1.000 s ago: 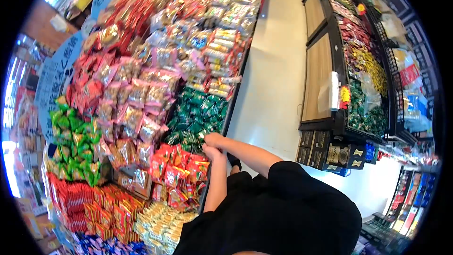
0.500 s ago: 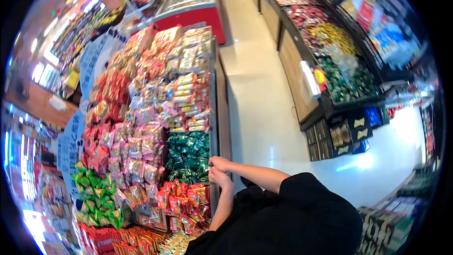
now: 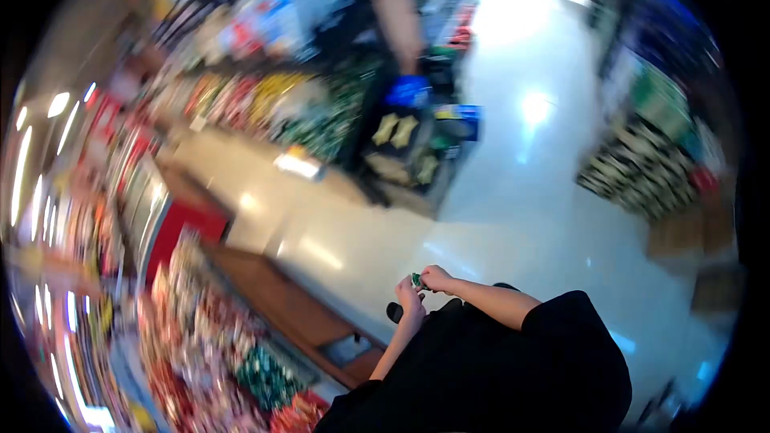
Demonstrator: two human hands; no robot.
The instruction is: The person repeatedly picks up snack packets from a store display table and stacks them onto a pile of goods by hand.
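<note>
In front of my body, above the shiny floor, my left hand [image 3: 410, 295] and my right hand [image 3: 436, 278] come together on a small green-wrapped packet [image 3: 417, 280]. It looks like the packets in the green heap [image 3: 266, 374] on the display stand. Both hands are closed, with fingertips pinching the packet from either side. Most of it is hidden by the fingers, and blur keeps its label unreadable.
The stand of bagged snacks [image 3: 196, 329], with its brown side panel [image 3: 269, 289], runs along my left. Ahead are a goods counter [image 3: 281, 104], dark boxes [image 3: 397, 132] and a red freezer [image 3: 188, 228]. Stacked packs [image 3: 638, 164] and cartons [image 3: 682, 228] stand to the right.
My view has swung to the right, away from the snack stand. My hands have left the stand's edge, and a green packet now shows between them over the aisle.
</note>
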